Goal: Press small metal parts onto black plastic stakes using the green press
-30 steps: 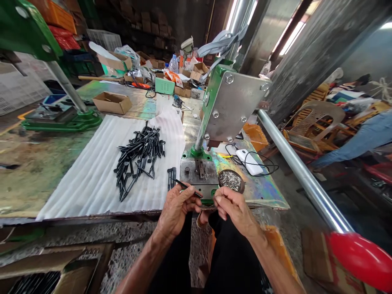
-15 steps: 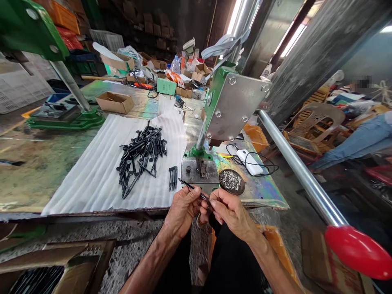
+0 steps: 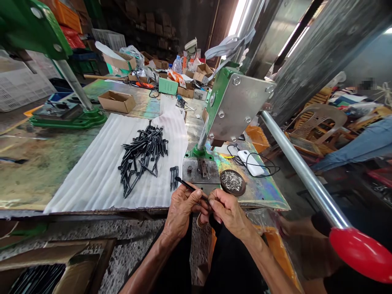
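Left hand [image 3: 180, 214]: fingers curled, thumb pinching a black stake [image 3: 190, 188]. Right hand [image 3: 228, 213]: fingertips [image 3: 214, 203] closed against the stake's lower end. Long axis slants upper left to lower right, just in front of the steel press plate [image 3: 199, 171]. Round dark dish [image 3: 232, 182] nearby holds silvery metal pieces [image 3: 231, 181]. More black stakes [image 3: 142, 157] lie heaped on a white corrugated sheet [image 3: 92, 171].

Two bare, lean forearms [image 3: 145, 267] come in from the bottom centre of the frame, with ropy tendons and loose, creased skin. The left hand [image 3: 180, 212] and the right hand [image 3: 228, 214] are bare too, deeply wrinkled over the knuckles, with short fingernails. Plain black trousers [image 3: 235, 271] of soft, matte cloth fill the lower centre between the arms.
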Demonstrator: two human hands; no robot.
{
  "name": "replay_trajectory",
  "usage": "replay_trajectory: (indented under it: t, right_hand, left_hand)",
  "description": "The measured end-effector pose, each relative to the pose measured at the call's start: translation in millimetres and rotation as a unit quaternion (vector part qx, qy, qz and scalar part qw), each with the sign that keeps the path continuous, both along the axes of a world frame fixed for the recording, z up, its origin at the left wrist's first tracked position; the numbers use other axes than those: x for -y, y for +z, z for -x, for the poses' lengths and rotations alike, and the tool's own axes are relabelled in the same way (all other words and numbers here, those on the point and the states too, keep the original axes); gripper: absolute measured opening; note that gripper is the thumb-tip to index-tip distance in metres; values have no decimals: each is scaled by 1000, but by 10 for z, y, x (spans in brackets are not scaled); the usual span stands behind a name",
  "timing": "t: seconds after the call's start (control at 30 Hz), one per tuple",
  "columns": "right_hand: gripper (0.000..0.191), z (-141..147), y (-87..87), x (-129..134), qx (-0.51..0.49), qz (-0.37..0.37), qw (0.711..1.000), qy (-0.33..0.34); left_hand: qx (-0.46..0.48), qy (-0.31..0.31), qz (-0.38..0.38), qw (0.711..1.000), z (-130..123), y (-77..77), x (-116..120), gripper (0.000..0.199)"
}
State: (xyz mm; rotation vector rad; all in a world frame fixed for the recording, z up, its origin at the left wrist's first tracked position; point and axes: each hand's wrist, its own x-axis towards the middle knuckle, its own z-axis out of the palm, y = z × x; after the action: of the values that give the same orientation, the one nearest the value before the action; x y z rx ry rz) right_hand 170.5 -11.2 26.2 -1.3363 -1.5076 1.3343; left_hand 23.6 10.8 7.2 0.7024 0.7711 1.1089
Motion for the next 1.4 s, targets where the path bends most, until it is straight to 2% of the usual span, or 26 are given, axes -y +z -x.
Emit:
replay_trajectory:
  t: [0.13,0.23,0.4,0.53,0.67,0.8,0.9,1.03,1.13,1.27,1.4]
  right_hand:
    - [28,82,-106,-31,-79,58,994,-56]
    - [32,131,-192,-81,-179,107,972,-112]
    - [30,189,-251,-201,-261,135,942,-164]
    - [22,219,-260,-302,-315,151,919,-185]
    - [24,178,-244,-355,-347,157,902,-203]
    - [30,-10,-92,-297,-360,143,895,-220]
    - [29,-202,163,-177,-358,108,895,-244]
    - [23,-418,569,33,-337,51,904,-259]
    - [19,-548,765,152,-268,8,929,-254]
    - [22,-705,818,189,-191,-32,948,-253]
    - [18,-802,793,157,-207,-20,955,-212]
  left_hand:
    - [-52,8,-34,998,12,-63,-41,26]
    - [-100,25,-51,993,-15,-112,-100,26]
    - [-170,59,-96,979,-69,-236,-212,16]
    - [-178,78,-111,975,-84,-314,-345,16]
    - [-167,65,-122,976,-110,-323,-588,18]
    - [-206,44,-151,966,-158,-295,-916,17]
    - [-247,33,-167,954,-202,-266,-1106,14]
    - [-287,16,-174,942,-240,-242,-1195,11]
    - [-313,9,-178,933,-245,-257,-1202,10]
    - [-314,2,-183,932,-238,-315,-1229,12]
    - [-324,-4,-192,926,-230,-341,-1252,12]
